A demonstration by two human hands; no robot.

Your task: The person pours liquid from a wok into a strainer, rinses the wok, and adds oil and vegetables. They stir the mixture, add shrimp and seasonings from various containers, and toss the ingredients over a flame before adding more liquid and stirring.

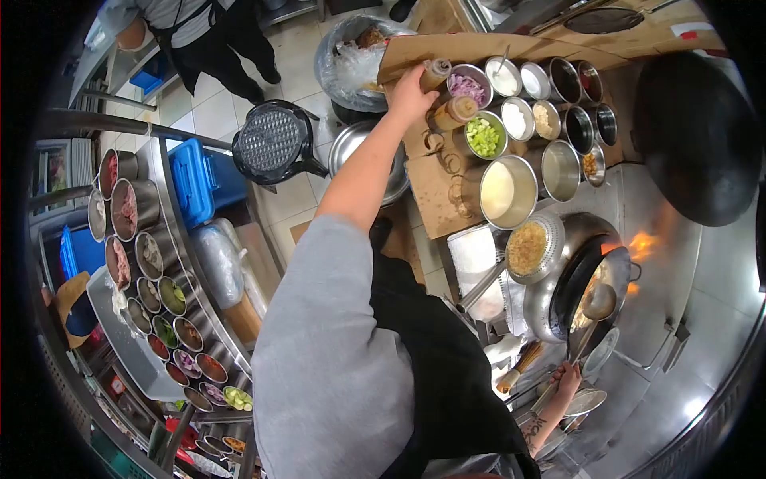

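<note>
Flame (642,243) licks the wok (585,259); left hand (411,92) clamps a squeeze bottle (436,73), right hand (568,379) seemingly closed around the ladle (598,302).

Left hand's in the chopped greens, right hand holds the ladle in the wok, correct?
No. The head view shows the left hand gripping a bottle near the bowl of chopped greens; the right hand does hold the ladle in the wok.

I see a strainer of fried rice (528,247) right of centre, steel seasoning pots (561,169) behind it, a black perforated basket (271,142) and blue crate (191,180) left, another person (203,36) far left.
</note>
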